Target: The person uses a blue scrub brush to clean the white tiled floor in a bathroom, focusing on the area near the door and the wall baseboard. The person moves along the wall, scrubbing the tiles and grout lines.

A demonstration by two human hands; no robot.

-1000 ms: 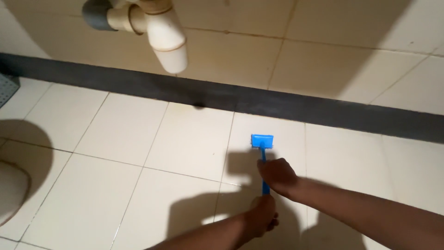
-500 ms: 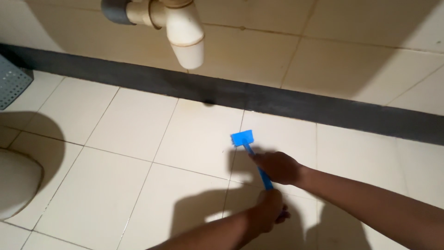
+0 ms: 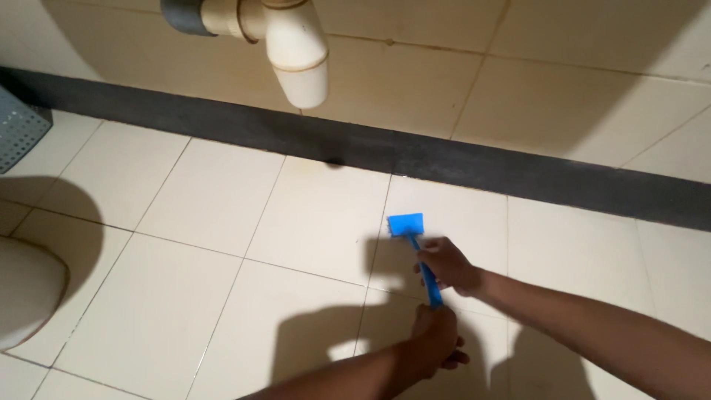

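A blue long-handled scrub brush [image 3: 408,227] rests with its head on the cream floor tiles [image 3: 215,200], close to a tile joint. My right hand [image 3: 446,265] grips the handle just below the brush head. My left hand [image 3: 435,339] is closed around the lower end of the same handle. Both forearms reach in from the bottom right. The bristles face down and are hidden.
A cream drain pipe [image 3: 296,52] with a grey collar hangs from the top of the view. A dark skirting band [image 3: 518,174] runs along the base of the tiled wall. A grey perforated basket [image 3: 18,130] sits at the left edge, a rounded cream fixture [image 3: 26,292] lower left.
The brush head and both hands have shifted slightly left across the tile, and the view has tilted down a little. Both hands keep their hold on the handle.
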